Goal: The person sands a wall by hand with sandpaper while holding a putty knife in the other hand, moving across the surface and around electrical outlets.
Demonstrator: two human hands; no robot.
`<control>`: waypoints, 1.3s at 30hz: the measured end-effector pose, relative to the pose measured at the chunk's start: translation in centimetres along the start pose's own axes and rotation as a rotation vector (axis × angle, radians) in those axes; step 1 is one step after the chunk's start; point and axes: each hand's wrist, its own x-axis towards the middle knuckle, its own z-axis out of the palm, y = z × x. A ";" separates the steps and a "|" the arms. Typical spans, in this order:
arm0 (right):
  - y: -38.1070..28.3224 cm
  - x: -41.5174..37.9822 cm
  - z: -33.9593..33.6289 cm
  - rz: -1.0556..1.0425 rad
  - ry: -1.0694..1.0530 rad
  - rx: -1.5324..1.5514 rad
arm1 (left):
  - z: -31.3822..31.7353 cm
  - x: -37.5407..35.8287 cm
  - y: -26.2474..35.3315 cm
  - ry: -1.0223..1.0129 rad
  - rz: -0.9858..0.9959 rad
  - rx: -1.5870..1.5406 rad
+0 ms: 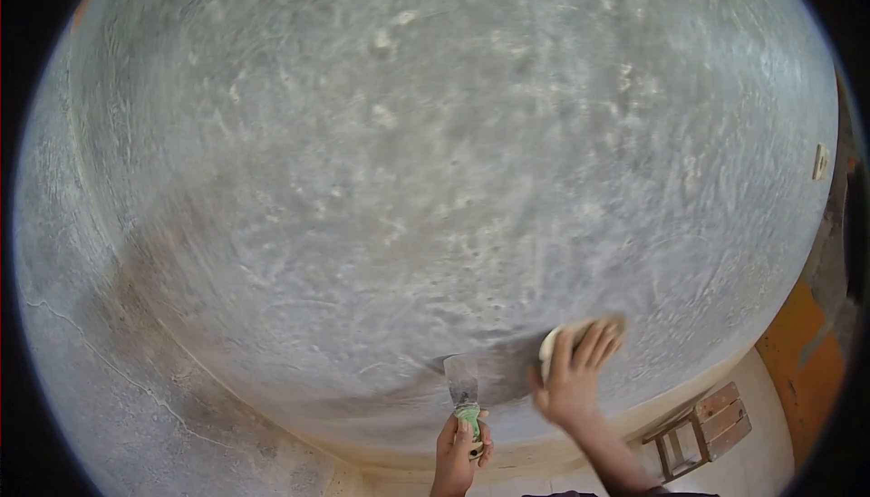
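My left hand (pixel 460 447) grips the green handle of a putty knife (pixel 463 384), whose metal blade points up and lies against the grey plastered wall (pixel 435 162). My right hand (pixel 575 375) is pressed flat on the wall just right of the blade, holding a pale sanding pad (pixel 553 341) under the fingers. The patch of wall around the pad looks darker and smoother. The right hand is slightly blurred.
A small wooden stool (pixel 702 429) stands on the pale floor at the lower right. An orange panel (pixel 802 361) leans at the right edge, and a switch plate (pixel 820 162) sits on the wall above it. A crack (pixel 100 352) runs across the left wall.
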 end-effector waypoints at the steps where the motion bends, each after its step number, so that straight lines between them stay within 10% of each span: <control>1: -1.4 -2.2 1.4 0.032 -0.071 0.039 | -0.9 0.1 0.7 -0.001 0.000 0.002; 9: -7.4 12.8 -5.1 0.149 0.212 0.109 | -8.3 -0.2 6.3 -0.070 -0.082 0.009; 17: -18.0 -4.6 5.8 0.126 -0.208 0.125 | -14.8 -2.1 8.9 -0.062 -0.238 -0.136; 25: -18.2 10.1 -1.3 0.149 0.179 0.107 | -17.0 -2.2 11.3 -0.069 -0.254 -0.138; 29: -20.9 2.1 0.9 -0.260 -0.383 0.084 | -18.0 -2.9 10.9 -0.135 -0.232 -0.180; 39: -14.6 10.9 -1.1 0.069 0.318 0.158 | -18.4 -2.9 12.1 -0.068 -0.153 -0.127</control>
